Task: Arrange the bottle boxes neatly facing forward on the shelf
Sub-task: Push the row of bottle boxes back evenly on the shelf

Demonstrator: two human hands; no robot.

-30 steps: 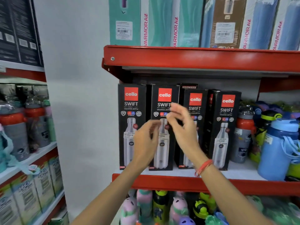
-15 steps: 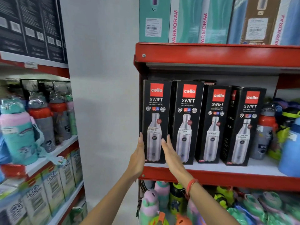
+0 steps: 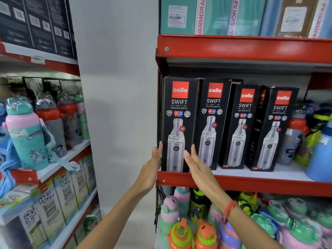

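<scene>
Four black bottle boxes stand upright in a row on the red shelf (image 3: pixel 251 184) in the right half of the frame, each with its printed front, a red logo square over a picture of a steel bottle, turned outward. The first box (image 3: pixel 179 123), at the left end of the row, sits against the shelf's upright; the second box (image 3: pixel 212 123) stands touching it on the right. The third box (image 3: pixel 240 126) and the fourth box (image 3: pixel 274 130) stand further right and are set a little deeper, turned slightly so a dark side panel shows between them. The left hand (image 3: pixel 152 166) is at centre frame, flat and upright, its fingers (image 3: pixel 159 150) straight and close together, pressed along the lower left edge of the first box. The right hand (image 3: pixel 195 166) is open too, palm toward the left, its fingers (image 3: pixel 190 153) extended and lying against the lower front of the first box near the seam with the second. Neither hand is closed around anything; the box sits between the two flat palms. A red thread band (image 3: pixel 229 209) circles the right wrist. To the right of the boxes stand loose bottles with coloured lids (image 3: pixel 296 133). Teal and blue cartons (image 3: pixel 215 15) fill the shelf above, at the top of the frame.
</scene>
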